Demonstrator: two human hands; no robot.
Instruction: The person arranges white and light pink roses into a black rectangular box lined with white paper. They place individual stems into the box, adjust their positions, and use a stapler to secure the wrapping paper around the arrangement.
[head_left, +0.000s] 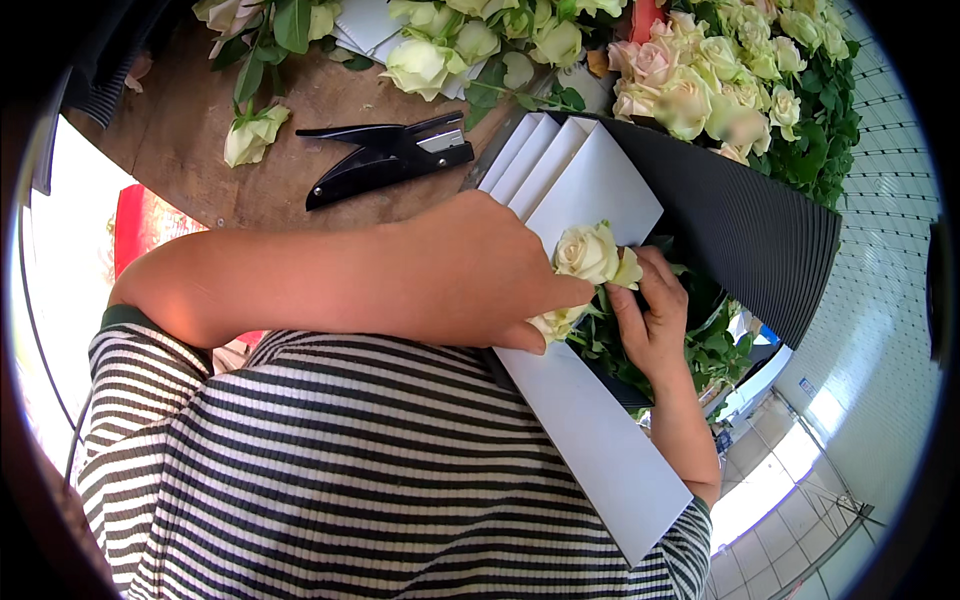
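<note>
A cream-white rose (585, 253) and a second, partly hidden rose bloom (556, 324) lie against pleated white card (600, 176). My left hand (495, 277) reaches across from the left, the lower bloom between its thumb and forefinger. Its other fingers are hidden behind the back of the hand. From the right, my right hand (651, 311) pinches an outer petal (627, 268) at the upper rose's edge. Below the hands extends a long white card panel (600, 450). Green leaves (600, 341) show between the hands.
A black plier stapler (394, 154) lies on the wooden table (187, 150), beside a loose rose (255, 136). More white roses (424, 66) are at the back. Black corrugated sheet (735, 217) borders a large rose bunch (697, 90) at right.
</note>
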